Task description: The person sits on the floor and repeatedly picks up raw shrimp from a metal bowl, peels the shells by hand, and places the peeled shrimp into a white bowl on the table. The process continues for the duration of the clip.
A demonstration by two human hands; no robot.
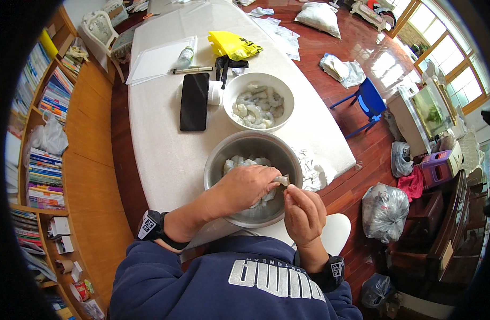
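Over a steel bowl point(292, 160) at the table's near end, my left hand point(246, 185) is closed around a grey, peeled-looking shrimp point(281, 180), whose end sticks out past the fingertips. My right hand point(306, 214) meets that end with thumb and forefinger pinched together; whatever lies between them is too small to make out. Pale shrimp point(238, 161) lie inside the steel bowl, partly hidden under my left hand. Just beyond it stands a white bowl point(288, 101) holding many more grey shrimp point(258, 106).
A black phone point(194, 101) leans on a white roll point(215, 93) left of the white bowl. Farther back are a pen point(192, 70), a small bottle point(185, 56), paper sheets point(154, 64) and a yellow plastic bag point(231, 45). Crumpled white tissue point(313, 173) lies right of the steel bowl.
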